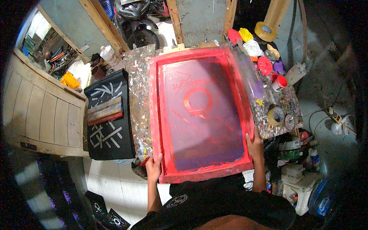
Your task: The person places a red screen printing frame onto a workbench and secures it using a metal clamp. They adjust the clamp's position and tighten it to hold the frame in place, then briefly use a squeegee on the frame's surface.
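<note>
A large screen-printing frame (203, 172) with red-stained sides and a purplish mesh lies in front of me, its near end over the table's front edge. A ring-shaped design shows in the mesh. My left hand (154, 168) grips the frame's near left side, the thumb along the edge and the fingers mostly hidden. On the near right side my right hand (255, 146) is closed round the frame in the same way. To the left, a squeegee (105, 110) with a wooden handle rests on a black cloth (124, 132) printed with pale strokes.
The paint-spattered table (140, 103) extends on both sides of the frame. On its right stand tape rolls (275, 115), a red cup (280, 83) and several colourful paint containers or lumps (264, 66). A white stool (304, 188) and blue water jug (322, 197) sit low at right.
</note>
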Available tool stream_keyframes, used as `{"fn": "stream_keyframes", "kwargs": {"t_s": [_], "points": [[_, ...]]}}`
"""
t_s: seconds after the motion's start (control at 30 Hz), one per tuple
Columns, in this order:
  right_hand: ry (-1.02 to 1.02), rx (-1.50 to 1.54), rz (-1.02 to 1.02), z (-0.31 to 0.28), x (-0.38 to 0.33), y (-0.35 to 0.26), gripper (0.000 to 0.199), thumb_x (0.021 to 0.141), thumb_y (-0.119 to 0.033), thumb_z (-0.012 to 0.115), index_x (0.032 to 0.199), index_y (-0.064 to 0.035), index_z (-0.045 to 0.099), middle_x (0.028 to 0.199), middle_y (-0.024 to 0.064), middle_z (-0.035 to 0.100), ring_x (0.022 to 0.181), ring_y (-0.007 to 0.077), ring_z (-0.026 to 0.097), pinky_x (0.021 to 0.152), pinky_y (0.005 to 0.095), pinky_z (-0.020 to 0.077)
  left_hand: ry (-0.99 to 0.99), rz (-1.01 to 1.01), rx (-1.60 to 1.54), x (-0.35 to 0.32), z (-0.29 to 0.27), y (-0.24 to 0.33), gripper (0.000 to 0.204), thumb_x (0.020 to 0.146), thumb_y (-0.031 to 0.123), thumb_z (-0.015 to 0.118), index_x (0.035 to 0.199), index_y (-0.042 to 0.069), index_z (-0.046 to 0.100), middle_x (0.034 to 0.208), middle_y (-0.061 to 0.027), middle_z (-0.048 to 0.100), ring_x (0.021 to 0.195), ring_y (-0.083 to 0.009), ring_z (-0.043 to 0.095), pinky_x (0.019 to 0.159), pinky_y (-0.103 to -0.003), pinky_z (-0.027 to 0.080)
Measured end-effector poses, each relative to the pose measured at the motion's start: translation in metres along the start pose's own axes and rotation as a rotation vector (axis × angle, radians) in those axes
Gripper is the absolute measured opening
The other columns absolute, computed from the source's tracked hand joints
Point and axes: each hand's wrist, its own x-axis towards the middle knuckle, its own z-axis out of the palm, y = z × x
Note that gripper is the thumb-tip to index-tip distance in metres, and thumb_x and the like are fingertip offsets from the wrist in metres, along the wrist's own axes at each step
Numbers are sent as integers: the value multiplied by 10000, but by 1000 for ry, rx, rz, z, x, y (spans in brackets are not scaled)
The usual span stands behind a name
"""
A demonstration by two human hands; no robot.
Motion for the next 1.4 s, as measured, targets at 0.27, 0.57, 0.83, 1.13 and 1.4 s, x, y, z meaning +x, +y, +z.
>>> {"fn": "stream_keyframes", "kwargs": {"t_s": [0.27,0.57,0.83,1.13,1.4], "points": [[-77,113,102,-7,0,-7,605,922,-235,609,1397,65,384,1308,323,508,1202,450,519,1009,443,436,11,-16,13,1,0,1,442,943,342,620,1013,-94,650,887,-152,708,784,-136,614,741,-318,496],[-1,9,-18,3,0,5,615,938,-298,575,1433,-3,361,1294,304,528,1142,456,556,961,460,475,14,26,52,-1,0,9,442,943,343,618,1033,-89,649,877,-141,704,783,-132,602,749,-315,492],[-7,4,-5,3,-5,9,638,932,-335,579,1439,-17,360,1262,305,546,1087,462,583,915,479,489,13,10,-20,-4,0,-4,378,957,305,603,992,-66,665,772,-15,635,658,-73,503,584,-273,425],[-104,131,113,-7,1,-5,621,934,-269,585,1424,39,361,1347,312,478,1247,432,486,1029,434,417,-19,-39,34,-1,-1,9,450,950,352,612,1056,-84,647,886,-105,689,782,-110,573,758,-292,483],[-99,59,122,-6,2,-7,625,935,-293,580,1430,20,363,1348,301,484,1240,429,493,1031,429,415,-19,-89,20,-1,-1,9,460,947,361,617,1078,-79,645,884,-95,689,775,-112,573,754,-294,483]]}}
